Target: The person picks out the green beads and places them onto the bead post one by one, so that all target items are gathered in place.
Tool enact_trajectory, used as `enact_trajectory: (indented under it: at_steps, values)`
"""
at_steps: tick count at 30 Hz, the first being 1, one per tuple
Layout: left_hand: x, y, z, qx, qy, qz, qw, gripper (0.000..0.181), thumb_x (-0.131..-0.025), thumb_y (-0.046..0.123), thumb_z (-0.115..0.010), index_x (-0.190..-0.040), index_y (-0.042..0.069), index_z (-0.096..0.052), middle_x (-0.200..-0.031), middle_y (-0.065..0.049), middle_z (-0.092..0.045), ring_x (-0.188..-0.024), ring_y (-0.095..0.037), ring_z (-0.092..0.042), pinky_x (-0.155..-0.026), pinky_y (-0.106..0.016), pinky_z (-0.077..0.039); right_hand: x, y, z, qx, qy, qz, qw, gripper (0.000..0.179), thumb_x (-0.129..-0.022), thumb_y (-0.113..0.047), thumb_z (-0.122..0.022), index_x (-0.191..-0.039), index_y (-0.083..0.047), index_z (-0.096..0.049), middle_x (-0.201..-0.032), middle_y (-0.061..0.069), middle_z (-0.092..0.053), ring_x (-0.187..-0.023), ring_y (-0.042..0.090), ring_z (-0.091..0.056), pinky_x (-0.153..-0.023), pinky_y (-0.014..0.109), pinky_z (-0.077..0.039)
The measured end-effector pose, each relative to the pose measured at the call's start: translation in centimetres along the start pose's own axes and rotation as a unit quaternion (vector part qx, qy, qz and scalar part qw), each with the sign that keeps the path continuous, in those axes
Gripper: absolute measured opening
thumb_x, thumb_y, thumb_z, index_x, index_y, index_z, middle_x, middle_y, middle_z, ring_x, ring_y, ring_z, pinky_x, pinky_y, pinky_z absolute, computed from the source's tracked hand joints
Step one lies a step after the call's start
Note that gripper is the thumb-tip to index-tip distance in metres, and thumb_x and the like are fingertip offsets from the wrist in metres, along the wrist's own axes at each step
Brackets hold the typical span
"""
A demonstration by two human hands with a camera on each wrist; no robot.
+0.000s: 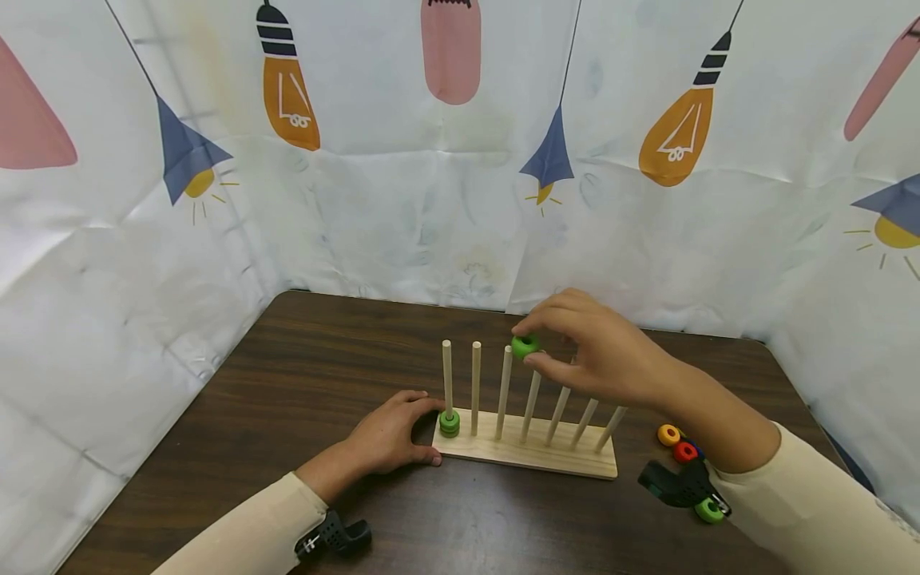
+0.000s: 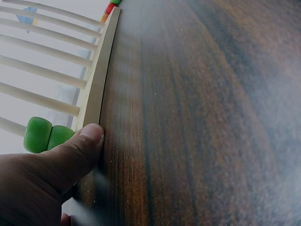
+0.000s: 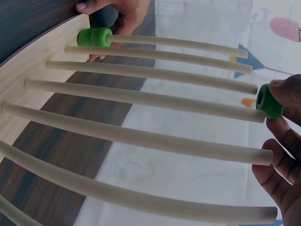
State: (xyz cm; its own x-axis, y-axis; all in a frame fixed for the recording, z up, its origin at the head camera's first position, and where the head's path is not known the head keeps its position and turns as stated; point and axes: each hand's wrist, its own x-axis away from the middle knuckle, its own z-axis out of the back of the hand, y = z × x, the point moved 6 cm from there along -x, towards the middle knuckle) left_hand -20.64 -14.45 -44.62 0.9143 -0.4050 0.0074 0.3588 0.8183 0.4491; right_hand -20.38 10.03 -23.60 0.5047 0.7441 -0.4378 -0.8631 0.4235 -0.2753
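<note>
A pale wooden pegboard [image 1: 525, 449] with several upright pegs lies on the dark table. Two green rings [image 1: 449, 423] are stacked on its leftmost peg. My left hand [image 1: 391, 431] grips the board's left end, thumb along the front edge, as the left wrist view also shows. Above the pegs my right hand [image 1: 600, 347] pinches another green ring [image 1: 525, 346] between thumb and forefinger. In the right wrist view that ring [image 3: 270, 102] is level with the peg tips, its hole facing them, near the third and fourth pegs from the left.
To the right of the board, partly behind the right forearm, lie a yellow ring [image 1: 668, 435], a red ring [image 1: 685, 452], a bit of blue, and a green ring [image 1: 709, 511]. A white curtain [image 1: 402, 231] printed with lamps hangs behind the table [image 1: 309, 359].
</note>
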Motion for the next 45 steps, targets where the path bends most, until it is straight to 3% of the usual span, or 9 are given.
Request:
enact_trajectory:
  at_steps: [8, 34, 45]
  values:
    - [0.0, 0.0, 0.0, -0.001, 0.000, -0.001, 1.0000, 0.072, -0.075, 0.044, -0.091, -0.138, 0.023, -0.064, -0.145, -0.016, -0.053, -0.134, -0.036, -0.050, -0.096, -0.057, -0.049, -0.6, -0.2, -0.3, -0.002, -0.003, -0.002, 1.0000, 0.029, -0.090, -0.014, -0.081, -0.117, -0.015, -0.073, -0.116, -0.008, -0.068, -0.114, 0.018, -0.057, -0.094, 0.040, -0.048]
    - [-0.1, -0.3, -0.2, 0.004, 0.004, -0.011, 0.9999, 0.071, -0.075, 0.045, -0.092, -0.137, 0.022, -0.064, -0.143, -0.016, -0.054, -0.133, -0.035, -0.051, -0.095, -0.057, -0.049, -2.7, -0.8, -1.7, -0.008, -0.022, -0.019, 0.9996, 0.025, -0.093, -0.016, -0.077, -0.118, -0.015, -0.073, -0.116, -0.007, -0.067, -0.114, 0.015, -0.056, -0.091, 0.037, -0.048]
    - [-0.1, -0.2, -0.1, 0.011, 0.000, -0.008, 0.9999, 0.072, -0.075, 0.045, -0.091, -0.138, 0.022, -0.064, -0.144, -0.017, -0.053, -0.134, -0.036, -0.050, -0.095, -0.058, -0.049, -3.6, -1.2, -2.1, -0.008, -0.021, -0.004, 0.9997, 0.026, -0.093, -0.016, -0.078, -0.119, -0.014, -0.073, -0.116, -0.005, -0.067, -0.114, 0.017, -0.056, -0.091, 0.037, -0.048]
